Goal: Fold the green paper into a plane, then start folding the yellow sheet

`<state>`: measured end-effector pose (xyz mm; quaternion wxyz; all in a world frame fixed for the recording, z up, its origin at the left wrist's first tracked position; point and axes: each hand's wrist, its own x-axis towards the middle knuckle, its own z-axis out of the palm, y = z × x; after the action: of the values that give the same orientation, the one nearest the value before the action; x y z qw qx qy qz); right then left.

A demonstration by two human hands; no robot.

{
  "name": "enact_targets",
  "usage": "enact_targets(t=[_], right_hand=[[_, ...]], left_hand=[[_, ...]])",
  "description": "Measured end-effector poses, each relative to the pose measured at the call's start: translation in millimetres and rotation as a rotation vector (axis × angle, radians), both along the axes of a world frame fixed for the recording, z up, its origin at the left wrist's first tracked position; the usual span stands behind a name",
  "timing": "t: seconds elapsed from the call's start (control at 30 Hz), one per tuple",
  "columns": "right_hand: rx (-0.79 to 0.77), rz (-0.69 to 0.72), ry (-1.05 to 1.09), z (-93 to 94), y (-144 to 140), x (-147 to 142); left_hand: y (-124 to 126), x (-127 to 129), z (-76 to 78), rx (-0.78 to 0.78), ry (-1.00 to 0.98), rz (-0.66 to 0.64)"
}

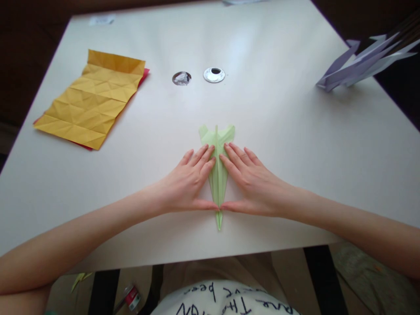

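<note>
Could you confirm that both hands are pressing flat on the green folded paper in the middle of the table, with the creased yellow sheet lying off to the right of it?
Not quite. The head view shows the yellow sheet lying to the left of the green paper, not the right. The rest holds: the left hand and the right hand both press flat on the green paper in the middle of the table.

Yellow sheet (93,98) far left, lavender model (361,63) far right, bare table (278,131) btwn.
</note>
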<state>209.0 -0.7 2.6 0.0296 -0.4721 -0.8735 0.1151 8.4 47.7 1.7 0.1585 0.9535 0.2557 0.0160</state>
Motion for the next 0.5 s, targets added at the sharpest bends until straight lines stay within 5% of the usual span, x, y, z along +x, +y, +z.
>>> enact_targets(t=[0.5], right_hand=[[-0.012, 0.019, 0.024, -1.3, 0.6, -0.2]], left_hand=[[-1.7, 1.7, -0.3, -0.024, -0.028, -0.001]])
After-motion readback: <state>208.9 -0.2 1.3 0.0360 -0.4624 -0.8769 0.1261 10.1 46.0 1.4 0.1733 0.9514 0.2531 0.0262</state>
